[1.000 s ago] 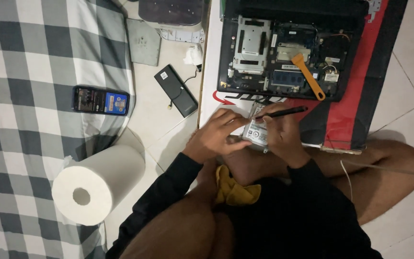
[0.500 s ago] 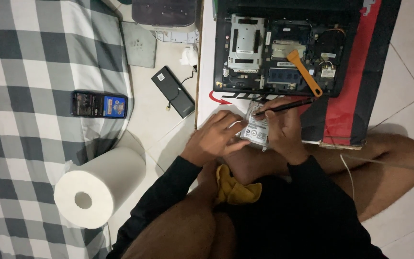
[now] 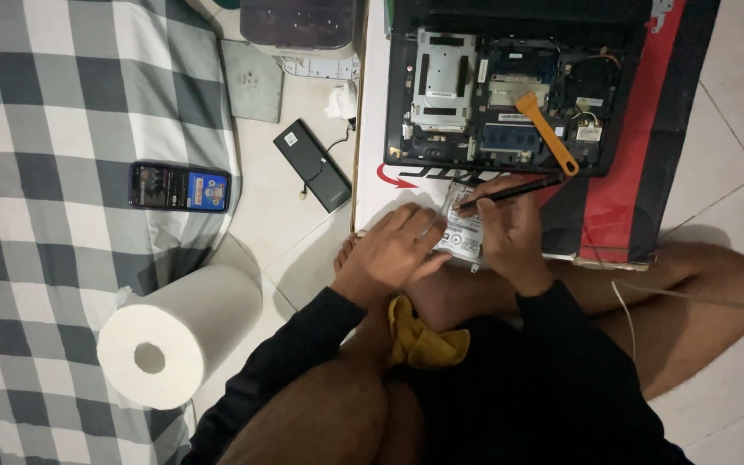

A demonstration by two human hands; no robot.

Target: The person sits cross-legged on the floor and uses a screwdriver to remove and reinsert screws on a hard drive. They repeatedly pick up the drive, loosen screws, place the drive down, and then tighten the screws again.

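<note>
A silver hard drive (image 3: 462, 226) with a white label lies on a white, red and black mat in front of me. My left hand (image 3: 389, 250) presses on its left edge. My right hand (image 3: 510, 226) grips a thin black screwdriver (image 3: 514, 189), its tip pointing left over the drive's top edge. Just beyond, an opened laptop (image 3: 510, 95) shows its circuit board, an empty metal drive bay and an orange pry tool (image 3: 546, 131) lying across it.
A black battery pack (image 3: 312, 164) lies on the tile floor left of the mat (image 3: 622, 207). A lit phone (image 3: 180, 187) and a white paper towel roll (image 3: 174, 336) rest on a checked cloth at left. A yellow cloth (image 3: 419, 337) sits on my lap.
The view has shifted slightly. Both hands stay on the hard drive, with the screwdriver tip nudged a little along the drive's top edge.
</note>
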